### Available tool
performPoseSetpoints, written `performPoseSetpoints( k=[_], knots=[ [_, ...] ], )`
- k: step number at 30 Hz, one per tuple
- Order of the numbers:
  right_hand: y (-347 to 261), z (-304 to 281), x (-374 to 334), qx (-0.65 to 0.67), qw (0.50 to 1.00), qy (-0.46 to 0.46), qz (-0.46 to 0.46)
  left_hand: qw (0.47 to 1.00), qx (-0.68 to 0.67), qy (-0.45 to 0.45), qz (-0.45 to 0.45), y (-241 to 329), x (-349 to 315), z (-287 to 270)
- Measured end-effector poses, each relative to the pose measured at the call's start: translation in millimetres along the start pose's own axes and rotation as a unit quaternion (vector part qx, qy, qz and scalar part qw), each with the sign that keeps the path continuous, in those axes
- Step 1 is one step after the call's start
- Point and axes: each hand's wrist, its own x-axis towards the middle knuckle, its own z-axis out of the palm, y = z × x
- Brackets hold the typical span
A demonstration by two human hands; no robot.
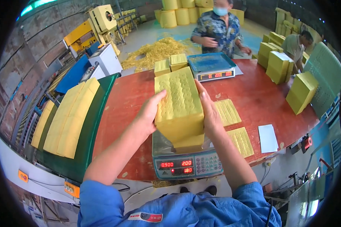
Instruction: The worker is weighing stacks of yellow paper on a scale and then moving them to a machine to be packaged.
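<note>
A thick stack of yellow embossed paper sheets point(179, 100) is gripped between my two hands above the near digital scale point(212, 162). My left hand point(147, 111) presses the stack's left side, its thumb at the upper edge. Along the right side lies my right hand point(211, 111), fingers reaching toward the far corner. More yellow paper point(187, 141) shows beneath, over the scale's pan; I cannot tell whether it is a separate pile. Red digits glow on the scale's display. Two flat embossed sheets point(228, 112) lie right of my right hand.
Smaller yellow stacks point(162, 67) and a second scale point(212, 62) stand at the red table's point(121, 109) far side. White paper point(268, 138) lies right. Taller stacks point(302, 92) line the right edge. Long paper rows point(70, 121) fill a green conveyor, left. Two people work beyond.
</note>
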Motion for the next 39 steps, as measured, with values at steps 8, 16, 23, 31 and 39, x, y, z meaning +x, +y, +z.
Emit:
performPoseSetpoints(
  k=[8, 16, 23, 31, 39],
  knots=[
    [-13, 5, -43, 0.093, 0.987, 0.120, 0.052, 0.997, 0.039, -0.055, -0.024, 5, -6, -7],
    [34, -21, -180, 0.024, 0.956, 0.212, 0.203, 0.978, 0.187, -0.050, -0.072, 18, 19, -10],
    [63, -29, -203, 0.263, 0.873, 0.251, 0.326, 0.971, 0.150, -0.159, -0.092, -2, 13, 3],
    [-5, -87, -217, 0.302, 0.855, 0.291, 0.307, 0.937, 0.186, -0.254, -0.153, -38, 9, 101],
    [-21, -300, -210, 0.153, 0.859, 0.408, 0.270, 0.937, 0.104, -0.299, -0.149, -132, 80, 250]
  ],
)
